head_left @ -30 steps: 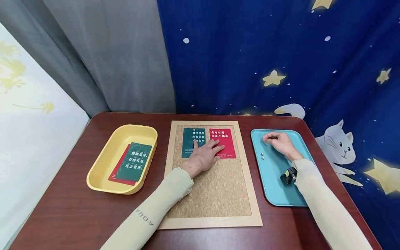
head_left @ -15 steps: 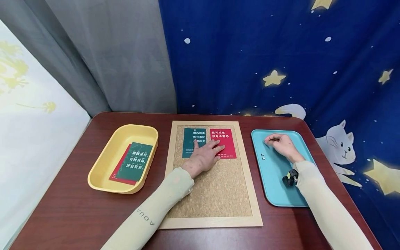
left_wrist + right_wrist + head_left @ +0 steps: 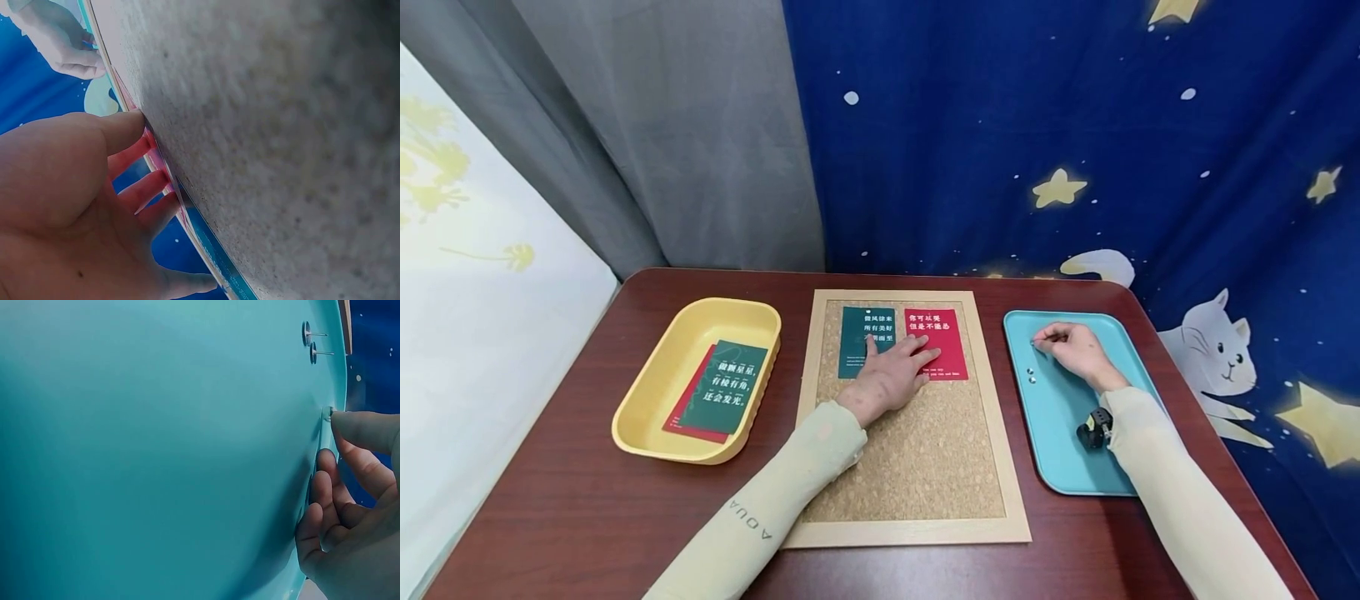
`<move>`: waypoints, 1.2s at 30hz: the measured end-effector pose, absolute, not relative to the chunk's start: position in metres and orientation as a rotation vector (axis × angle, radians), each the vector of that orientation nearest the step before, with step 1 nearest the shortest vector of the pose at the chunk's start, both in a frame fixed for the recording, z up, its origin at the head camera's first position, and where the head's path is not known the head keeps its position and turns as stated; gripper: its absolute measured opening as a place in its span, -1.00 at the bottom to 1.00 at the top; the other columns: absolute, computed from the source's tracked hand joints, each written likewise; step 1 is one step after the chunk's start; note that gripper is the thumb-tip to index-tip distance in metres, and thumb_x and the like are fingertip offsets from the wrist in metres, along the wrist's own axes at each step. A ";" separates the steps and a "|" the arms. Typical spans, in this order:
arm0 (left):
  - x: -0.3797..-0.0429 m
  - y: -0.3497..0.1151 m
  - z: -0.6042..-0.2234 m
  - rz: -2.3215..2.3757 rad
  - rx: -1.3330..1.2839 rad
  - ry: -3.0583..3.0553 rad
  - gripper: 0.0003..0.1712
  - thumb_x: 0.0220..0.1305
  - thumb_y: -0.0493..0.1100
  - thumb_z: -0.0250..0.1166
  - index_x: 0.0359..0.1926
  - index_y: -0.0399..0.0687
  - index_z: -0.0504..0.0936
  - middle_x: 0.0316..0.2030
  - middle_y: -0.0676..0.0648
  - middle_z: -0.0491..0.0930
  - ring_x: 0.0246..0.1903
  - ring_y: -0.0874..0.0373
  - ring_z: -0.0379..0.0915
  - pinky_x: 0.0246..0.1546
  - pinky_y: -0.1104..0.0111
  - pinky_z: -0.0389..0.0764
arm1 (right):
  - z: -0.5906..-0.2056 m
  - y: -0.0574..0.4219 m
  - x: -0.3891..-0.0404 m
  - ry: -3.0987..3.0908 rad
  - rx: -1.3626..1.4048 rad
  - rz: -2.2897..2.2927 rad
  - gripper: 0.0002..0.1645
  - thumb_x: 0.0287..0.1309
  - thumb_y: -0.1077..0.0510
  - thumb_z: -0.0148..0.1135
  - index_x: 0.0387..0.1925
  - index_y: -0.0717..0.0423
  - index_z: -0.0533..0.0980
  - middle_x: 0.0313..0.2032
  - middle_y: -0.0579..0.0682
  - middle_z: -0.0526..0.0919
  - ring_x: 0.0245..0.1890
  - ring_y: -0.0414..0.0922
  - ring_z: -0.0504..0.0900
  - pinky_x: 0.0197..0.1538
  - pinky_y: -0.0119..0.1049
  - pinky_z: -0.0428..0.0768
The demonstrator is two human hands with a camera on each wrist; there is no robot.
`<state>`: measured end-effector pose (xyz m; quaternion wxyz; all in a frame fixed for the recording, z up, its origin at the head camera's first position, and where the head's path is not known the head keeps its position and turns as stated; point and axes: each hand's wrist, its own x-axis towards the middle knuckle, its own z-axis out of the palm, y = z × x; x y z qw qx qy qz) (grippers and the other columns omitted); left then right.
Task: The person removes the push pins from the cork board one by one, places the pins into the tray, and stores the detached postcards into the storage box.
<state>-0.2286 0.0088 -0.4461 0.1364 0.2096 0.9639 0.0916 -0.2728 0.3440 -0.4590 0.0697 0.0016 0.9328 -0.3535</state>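
The glossy, reddish-brown wood-grained desk (image 3: 557, 508) has rounded far corners. Behind its far edge, over on the left, I see a plain grey fabric curtain (image 3: 685, 125) hanging in folds, and next to it a deep-blue fabric curtain (image 3: 940, 125) with pale yellow stars (image 3: 1059, 188). A whitish printed cat (image 3: 1219, 350) peers out beyond the far right corner; white cloth (image 3: 475, 358) with yellow flower shapes (image 3: 518, 256) slants past the left edge.

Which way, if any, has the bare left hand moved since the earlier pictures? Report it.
No; against the pale wood-framed rectangular cork board, the left hand stays put, partly covering the rectangular red paper card.
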 end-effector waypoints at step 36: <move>-0.230 0.009 -0.446 0.261 0.592 2.770 -0.29 0.53 0.13 0.16 0.61 0.43 0.19 0.65 0.06 0.09 0.66 0.08 -0.03 0.57 -0.40 -0.13 | -0.450 0.306 -0.283 2.975 -0.292 -0.837 -0.43 0.45 -0.11 0.25 0.33 0.09 0.51 0.38 0.20 0.41 0.40 0.23 0.33 0.41 0.35 0.35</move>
